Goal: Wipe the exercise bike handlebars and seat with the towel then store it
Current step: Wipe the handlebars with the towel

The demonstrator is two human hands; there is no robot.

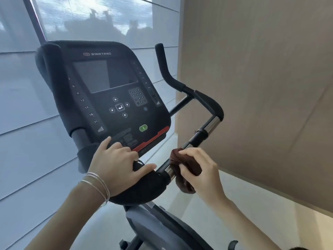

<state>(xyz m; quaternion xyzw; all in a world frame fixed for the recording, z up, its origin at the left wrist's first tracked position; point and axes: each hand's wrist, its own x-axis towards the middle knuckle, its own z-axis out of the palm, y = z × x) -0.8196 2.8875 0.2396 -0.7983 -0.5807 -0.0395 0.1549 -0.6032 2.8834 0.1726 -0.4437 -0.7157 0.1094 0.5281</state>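
The exercise bike's right handlebar (203,134) runs up to the right, black with chrome grip sections, and curls up at its far end. A small dark brown towel (187,165) is wrapped around the chrome part near the bar's base, and my right hand (200,170) is shut on it there. My left hand (117,165), with thin bracelets at the wrist, rests on the black padded centre of the handlebars (144,186) just below the console, fingers spread and holding nothing. The seat is out of view.
The black console (108,91) with its dark screen, keypad and green button stands right above my hands. A window with a translucent blind is behind it; a beige wall (261,87) is close on the right. The bike's grey frame (162,226) descends over a pale floor.
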